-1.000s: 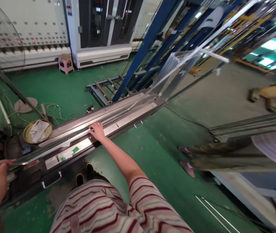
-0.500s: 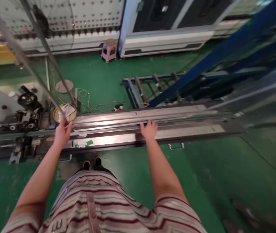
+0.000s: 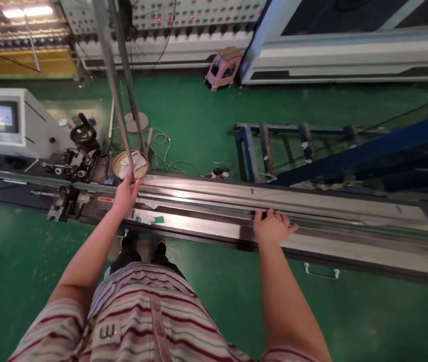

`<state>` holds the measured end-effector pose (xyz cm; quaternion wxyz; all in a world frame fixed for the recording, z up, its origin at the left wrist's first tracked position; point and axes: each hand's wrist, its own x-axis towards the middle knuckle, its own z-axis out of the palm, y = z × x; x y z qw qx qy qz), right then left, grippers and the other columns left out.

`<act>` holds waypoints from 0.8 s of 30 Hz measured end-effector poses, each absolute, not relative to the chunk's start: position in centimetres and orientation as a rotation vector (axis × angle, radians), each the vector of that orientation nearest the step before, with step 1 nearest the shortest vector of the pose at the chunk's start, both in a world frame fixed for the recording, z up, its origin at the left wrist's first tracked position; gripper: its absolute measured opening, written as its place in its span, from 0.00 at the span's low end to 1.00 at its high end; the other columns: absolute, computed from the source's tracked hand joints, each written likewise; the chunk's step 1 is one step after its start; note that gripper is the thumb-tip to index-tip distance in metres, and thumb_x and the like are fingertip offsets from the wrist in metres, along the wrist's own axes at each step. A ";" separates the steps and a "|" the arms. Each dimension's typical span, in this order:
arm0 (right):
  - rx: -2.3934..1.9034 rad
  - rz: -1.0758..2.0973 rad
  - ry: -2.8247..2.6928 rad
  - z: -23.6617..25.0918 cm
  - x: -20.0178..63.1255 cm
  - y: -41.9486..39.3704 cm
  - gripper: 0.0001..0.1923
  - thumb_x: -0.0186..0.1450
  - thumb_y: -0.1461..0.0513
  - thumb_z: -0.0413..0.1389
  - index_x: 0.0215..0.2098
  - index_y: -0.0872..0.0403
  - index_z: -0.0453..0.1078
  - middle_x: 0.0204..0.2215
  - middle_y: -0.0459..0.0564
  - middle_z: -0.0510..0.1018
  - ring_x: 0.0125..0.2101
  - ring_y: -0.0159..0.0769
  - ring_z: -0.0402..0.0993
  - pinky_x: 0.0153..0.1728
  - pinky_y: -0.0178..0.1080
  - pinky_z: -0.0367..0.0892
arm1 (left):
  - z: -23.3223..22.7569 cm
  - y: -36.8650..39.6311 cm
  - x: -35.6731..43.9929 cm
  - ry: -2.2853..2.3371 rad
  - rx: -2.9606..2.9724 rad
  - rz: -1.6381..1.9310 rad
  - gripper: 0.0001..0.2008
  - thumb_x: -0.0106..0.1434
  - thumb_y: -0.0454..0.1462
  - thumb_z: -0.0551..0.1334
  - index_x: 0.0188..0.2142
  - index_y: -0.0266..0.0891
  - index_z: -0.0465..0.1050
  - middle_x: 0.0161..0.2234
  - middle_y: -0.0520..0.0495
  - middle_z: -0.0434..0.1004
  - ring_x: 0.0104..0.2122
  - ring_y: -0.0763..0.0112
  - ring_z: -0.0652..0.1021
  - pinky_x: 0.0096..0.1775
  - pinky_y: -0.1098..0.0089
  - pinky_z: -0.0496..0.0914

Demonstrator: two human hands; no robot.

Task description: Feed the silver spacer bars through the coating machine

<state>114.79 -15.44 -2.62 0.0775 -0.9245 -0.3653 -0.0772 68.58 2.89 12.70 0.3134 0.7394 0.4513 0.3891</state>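
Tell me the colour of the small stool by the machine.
Pink stool, with a greenish seat top; clearest in the head view.

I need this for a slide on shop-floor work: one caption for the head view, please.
Left hand grips a thin metal strip rising from a long steel bench; right hand rests on the bench.

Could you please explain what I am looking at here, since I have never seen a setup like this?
This is one view from a camera worn on a person's head, looking down over a striped shirt at bare arms. No robot is involved. In front runs a long metal bench on a green floor. The left hand grips a thin metal bar that rises steeply toward the camera. The right hand rests on a long strip lying along the bench. Behind the left hand sit a round tray holding a cloth, a small machine and a pink stool.
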 end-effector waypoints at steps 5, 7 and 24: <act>-2.730 -0.297 -1.274 -2.8 107.4 -13.2 0.31 0.69 0.49 0.41 0.50 0.64 0.74 0.47 0.69 0.77 0.54 0.56 0.66 0.60 0.61 0.49 | 13.0 5.3 60.8 1.284 1.941 1.047 0.31 0.71 0.40 0.54 0.69 0.38 0.46 0.41 0.40 0.80 0.42 0.64 0.82 0.45 0.66 0.76; -2.737 -0.321 -1.302 -2.8 104.4 -11.8 0.31 0.69 0.49 0.41 0.48 0.64 0.75 0.45 0.68 0.78 0.53 0.56 0.67 0.59 0.59 0.50 | 13.0 6.5 57.6 1.300 1.939 1.045 0.30 0.71 0.40 0.54 0.69 0.40 0.47 0.41 0.40 0.79 0.42 0.65 0.82 0.44 0.66 0.76; -2.775 -0.258 -1.408 -1.2 77.0 0.7 0.31 0.72 0.47 0.42 0.39 0.61 0.78 0.35 0.61 0.79 0.39 0.48 0.72 0.45 0.47 0.57 | 13.3 18.0 29.7 1.431 1.976 1.031 0.28 0.71 0.38 0.54 0.68 0.39 0.49 0.36 0.43 0.82 0.37 0.64 0.83 0.44 0.65 0.74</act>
